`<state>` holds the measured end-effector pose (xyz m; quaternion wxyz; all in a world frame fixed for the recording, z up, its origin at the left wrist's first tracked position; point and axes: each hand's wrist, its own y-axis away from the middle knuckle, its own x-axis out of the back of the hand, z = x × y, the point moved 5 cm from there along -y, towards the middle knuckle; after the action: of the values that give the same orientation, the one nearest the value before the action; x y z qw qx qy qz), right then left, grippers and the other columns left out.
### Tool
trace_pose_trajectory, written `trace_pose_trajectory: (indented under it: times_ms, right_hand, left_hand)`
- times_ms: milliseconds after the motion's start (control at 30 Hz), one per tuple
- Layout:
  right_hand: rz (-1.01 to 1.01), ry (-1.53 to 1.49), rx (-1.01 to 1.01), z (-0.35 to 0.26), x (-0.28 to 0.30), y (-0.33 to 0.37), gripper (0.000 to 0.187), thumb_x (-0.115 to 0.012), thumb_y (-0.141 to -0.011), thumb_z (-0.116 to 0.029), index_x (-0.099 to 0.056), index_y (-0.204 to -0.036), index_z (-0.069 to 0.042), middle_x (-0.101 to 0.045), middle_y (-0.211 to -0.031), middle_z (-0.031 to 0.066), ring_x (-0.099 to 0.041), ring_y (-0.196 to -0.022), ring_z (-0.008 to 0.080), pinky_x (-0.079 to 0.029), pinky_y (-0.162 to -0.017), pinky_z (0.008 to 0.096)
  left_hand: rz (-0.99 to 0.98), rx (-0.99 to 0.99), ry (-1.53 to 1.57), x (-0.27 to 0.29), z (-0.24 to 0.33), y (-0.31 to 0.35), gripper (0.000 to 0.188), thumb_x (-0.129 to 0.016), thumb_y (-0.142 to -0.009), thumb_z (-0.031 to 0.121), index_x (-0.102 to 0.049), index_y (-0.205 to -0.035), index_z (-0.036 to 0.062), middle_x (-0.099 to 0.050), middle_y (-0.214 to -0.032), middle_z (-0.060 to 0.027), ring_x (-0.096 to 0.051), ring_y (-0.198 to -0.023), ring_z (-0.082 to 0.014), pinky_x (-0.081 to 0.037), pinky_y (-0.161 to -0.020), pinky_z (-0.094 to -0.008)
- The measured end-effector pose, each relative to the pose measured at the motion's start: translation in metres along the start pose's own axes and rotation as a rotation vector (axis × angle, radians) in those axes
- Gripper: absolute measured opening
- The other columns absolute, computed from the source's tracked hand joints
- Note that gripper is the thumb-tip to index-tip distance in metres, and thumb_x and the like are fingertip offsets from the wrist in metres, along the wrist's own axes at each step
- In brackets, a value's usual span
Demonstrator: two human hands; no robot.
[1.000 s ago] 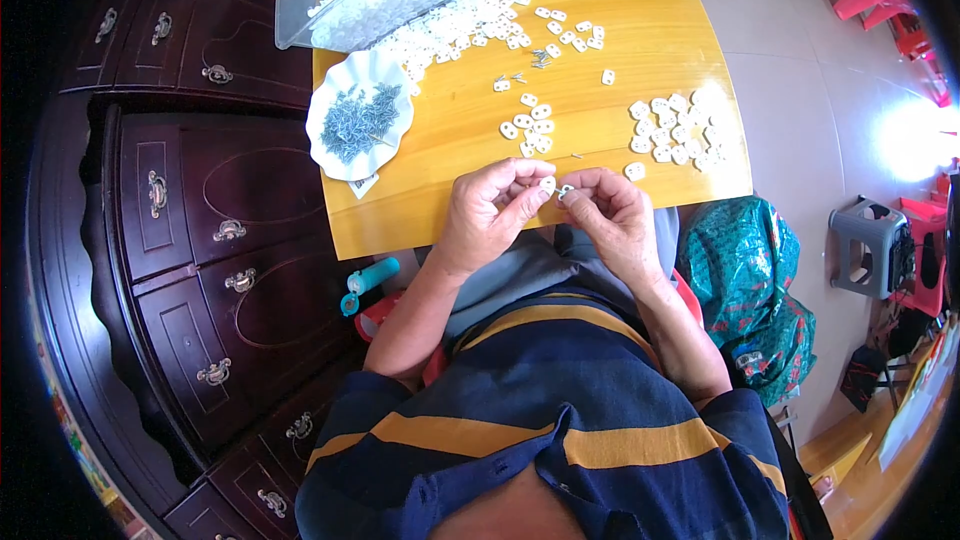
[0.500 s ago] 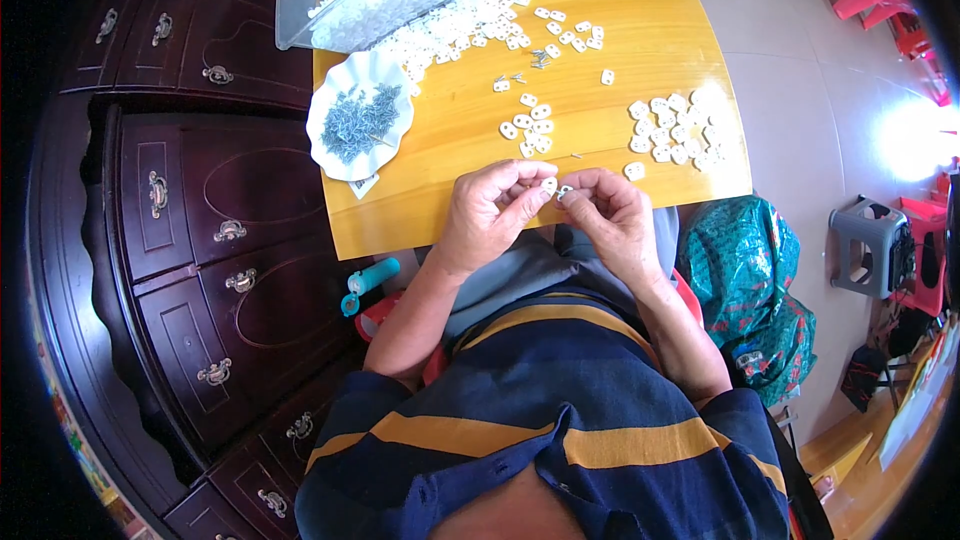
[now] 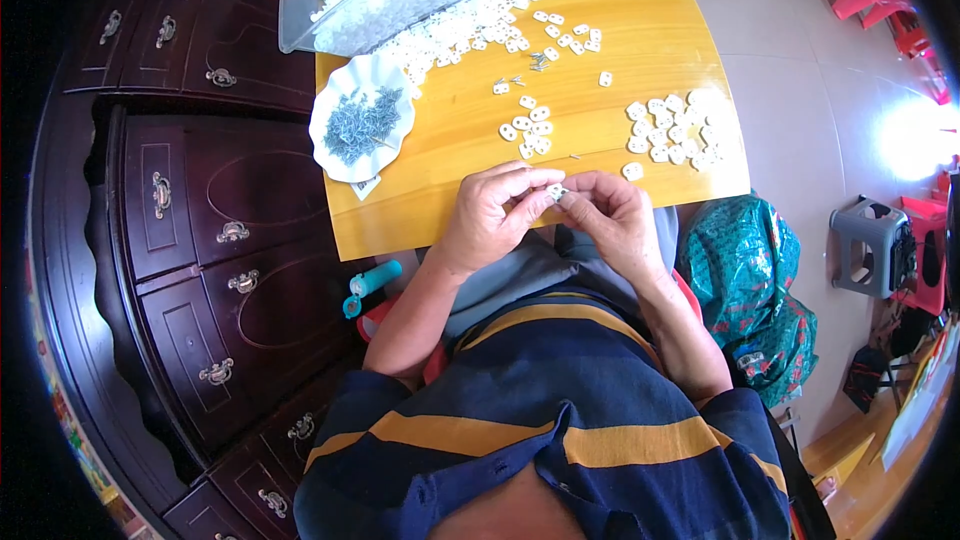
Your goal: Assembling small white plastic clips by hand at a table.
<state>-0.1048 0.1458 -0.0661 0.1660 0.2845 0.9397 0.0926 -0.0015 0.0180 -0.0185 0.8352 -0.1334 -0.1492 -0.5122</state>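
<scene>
Over the table's near edge, my left hand [image 3: 492, 212] and my right hand [image 3: 616, 220] meet fingertip to fingertip, both in a pinch. Between them shows a small white plastic piece [image 3: 556, 193], which my left thumb and forefinger grip. My right fingers close on a small pale piece pressed against it, mostly hidden by the fingertips. Just beyond my hands lies a small cluster of white two-holed plastic pieces [image 3: 540, 113], with a single thin metal pin or screw [image 3: 575, 157] beside it.
A white scalloped dish [image 3: 402, 140] of small metal screws or nails stands left on the wooden table [image 3: 450, 155]. Behind it, a clear bin [image 3: 420, 5] and a heap [image 3: 455, 38] hold many white pieces. More pieces [image 3: 676, 130] lie right. Dark drawers [image 3: 250, 180] flank the left.
My hands have come together: the white piece in my left fingers now touches the small piece in my right. The left fingertips have moved slightly right. Things on the table have stayed put.
</scene>
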Motion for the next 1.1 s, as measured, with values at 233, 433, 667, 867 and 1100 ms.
trace_pose_trajectory:
  times_ms: [233, 433, 667, 867, 1100]
  right_hand:
    - [-0.103, -0.204, -0.076, 0.007, -0.003, -0.002, 0.019, -0.063, -0.103, -0.017, -0.066, -0.108, 0.002, -0.071, -0.087, 0.0035, -0.062, -0.071, 0.0066, -0.05, -0.063, 0.0204]
    - [-0.041, -0.325, -0.043, 0.003, -0.004, -0.002, 0.021, -0.06, -0.104, -0.021, -0.065, -0.107, -0.001, -0.069, -0.083, 0.0021, -0.062, -0.07, 0.0069, -0.05, -0.062, 0.0211]
    - [-0.042, -0.339, -0.04, 0.006, -0.004, 0.0, 0.018, -0.062, -0.103, -0.02, -0.066, -0.104, -0.002, -0.068, -0.085, 0.0015, -0.061, -0.071, 0.0067, -0.049, -0.063, 0.0214]
    - [-0.046, -0.444, -0.136, 0.008, -0.004, 0.001, 0.021, -0.061, -0.104, -0.022, -0.069, -0.101, -0.002, -0.069, -0.084, 0.001, -0.06, -0.071, 0.0067, -0.048, -0.066, 0.0218]
    - [-0.048, -0.339, -0.101, 0.01, -0.004, 0.001, 0.025, -0.06, -0.105, -0.023, -0.071, -0.097, -0.003, -0.069, -0.082, 0.0005, -0.059, -0.07, 0.006, -0.047, -0.064, 0.021]
  left_hand:
    - [-0.006, -0.134, -0.133, -0.001, 0.011, -0.002, 0.021, -0.071, -0.091, 0.003, -0.072, -0.112, -0.0029, -0.068, -0.087, -0.0124, -0.067, -0.075, -0.0203, -0.053, -0.069, -0.0293]
    - [0.088, -0.186, -0.267, -0.011, 0.023, 0.0, 0.048, -0.081, -0.082, 0.015, -0.064, -0.125, 0.0037, -0.067, -0.103, -0.0129, -0.068, -0.086, -0.0307, -0.056, -0.073, -0.0384]
    - [0.159, -0.353, -0.515, -0.016, 0.026, 0.001, 0.045, -0.082, -0.078, 0.016, -0.066, -0.118, 0.0031, -0.067, -0.105, -0.0119, -0.069, -0.09, -0.0314, -0.057, -0.075, -0.0393]
    - [0.151, -0.321, -0.439, -0.016, 0.027, 0.003, 0.039, -0.081, -0.079, 0.014, -0.067, -0.114, 0.0031, -0.069, -0.101, -0.0121, -0.069, -0.088, -0.0306, -0.057, -0.074, -0.0393]
    - [0.117, -0.291, -0.408, -0.016, 0.023, 0.003, 0.035, -0.079, -0.08, 0.011, -0.068, -0.113, 0.0036, -0.07, -0.1, -0.012, -0.07, -0.088, -0.0309, -0.057, -0.074, -0.0394]
